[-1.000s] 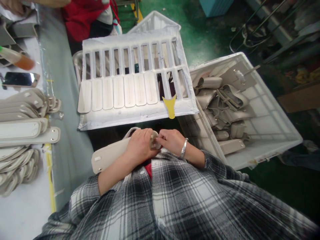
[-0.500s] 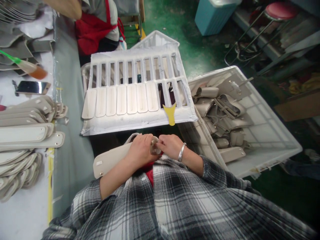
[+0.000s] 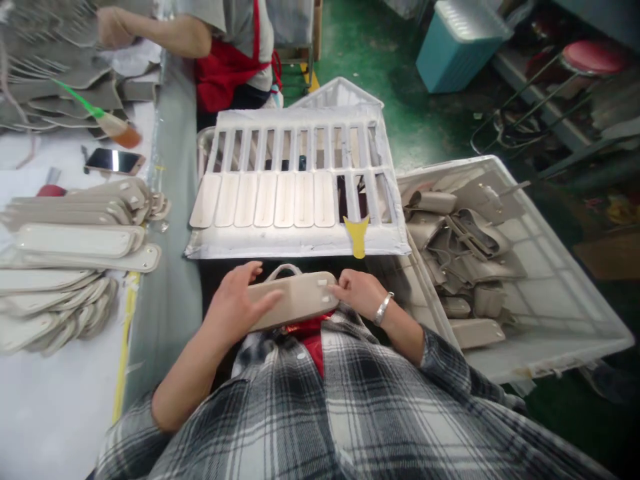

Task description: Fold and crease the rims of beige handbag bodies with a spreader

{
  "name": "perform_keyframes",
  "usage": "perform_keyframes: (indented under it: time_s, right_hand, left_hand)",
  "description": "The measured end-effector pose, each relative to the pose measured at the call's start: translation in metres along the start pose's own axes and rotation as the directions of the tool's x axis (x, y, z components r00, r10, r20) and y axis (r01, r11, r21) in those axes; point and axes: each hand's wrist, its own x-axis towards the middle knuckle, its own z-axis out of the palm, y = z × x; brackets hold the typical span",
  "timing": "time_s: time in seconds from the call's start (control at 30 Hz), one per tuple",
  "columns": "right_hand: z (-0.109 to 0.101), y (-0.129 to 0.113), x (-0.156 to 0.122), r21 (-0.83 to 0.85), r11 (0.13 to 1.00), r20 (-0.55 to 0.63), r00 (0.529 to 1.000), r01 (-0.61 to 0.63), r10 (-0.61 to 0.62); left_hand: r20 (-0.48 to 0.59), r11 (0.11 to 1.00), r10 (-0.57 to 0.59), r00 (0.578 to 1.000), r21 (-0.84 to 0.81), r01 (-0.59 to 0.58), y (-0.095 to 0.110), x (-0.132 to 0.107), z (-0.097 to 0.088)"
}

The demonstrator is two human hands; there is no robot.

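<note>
A long beige leather-like piece (image 3: 300,295) with rounded ends lies across my front at waist height. Two small light fittings show near its right end, and a thin beige loop (image 3: 283,270) rises behind it. My left hand (image 3: 234,303) wraps loosely about its left end, thumb stretched over the face and fingers on the far side. At the right end, my right hand (image 3: 357,292), with a silver bangle on the wrist, pinches the edge between thumb and curled fingers. The piece's left tip is hidden by my left hand.
Ahead stands a slotted white rack (image 3: 295,248) bearing several beige strips (image 3: 265,200) and a yellow forked piece (image 3: 358,237). A white crate (image 3: 565,293) of beige pieces is right. Stacked strips (image 3: 75,240), a phone (image 3: 114,161) and a brush (image 3: 117,130) lie left. A co-worker's arm (image 3: 170,33) reaches in.
The piece has been turned so its end with fittings now points right. My left hand has moved left and spread its fingers. The view has shifted, and the co-worker's hand now shows.
</note>
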Motion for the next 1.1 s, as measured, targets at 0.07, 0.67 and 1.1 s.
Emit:
perform_keyframes:
  time_s: [0.07,0.67,1.1]
  right_hand:
    - [0.006,0.003,0.0,0.088,0.996,-0.072,0.997,-0.027,0.033]
    - [0.028,-0.003,0.005,0.515,0.855,-0.072,0.992,-0.056,0.109]
    - [0.031,-0.006,0.002,0.583,0.806,-0.066,0.983,-0.101,0.17]
  left_hand:
    - [-0.132,0.967,-0.254,0.958,-0.06,0.248,-0.034,-0.023,-0.021]
    - [0.019,0.761,-0.393,0.919,-0.554,0.337,-0.096,-0.085,-0.037]
    - [0.06,0.712,-0.435,0.899,-0.588,0.384,-0.114,-0.086,-0.016]
